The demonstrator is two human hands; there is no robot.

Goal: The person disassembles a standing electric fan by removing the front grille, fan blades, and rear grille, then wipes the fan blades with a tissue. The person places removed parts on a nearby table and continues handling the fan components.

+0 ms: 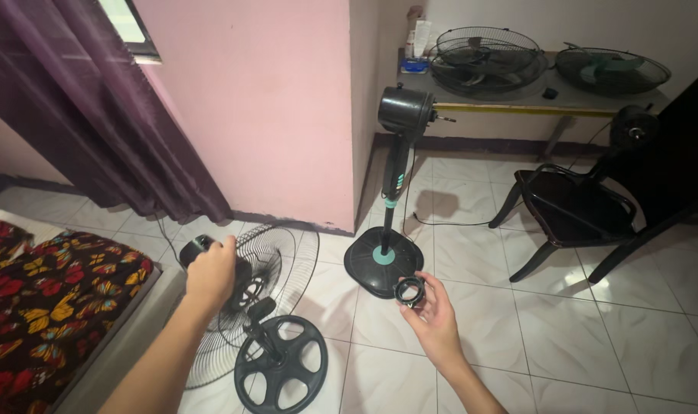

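— Nearest the camera, what is seen left of the standing fan base (383,261)?

— A black fan motor (211,257) on a wire grille (276,264) is gripped by the left hand (212,274), fingers closed over it.

— And right of that base?

— A small black ring nut (410,290), round and hollow, is pinched by the right hand (433,318).

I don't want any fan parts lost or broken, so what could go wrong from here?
1. The right hand pinches the small black ring by its fingertips over hard tile floor; a slip could drop it and send it rolling.
2. The left hand rests on the motor of the fan lying down; pressing might bend the wire guard under it.
3. The cord trailing behind the standing fan could trip someone.
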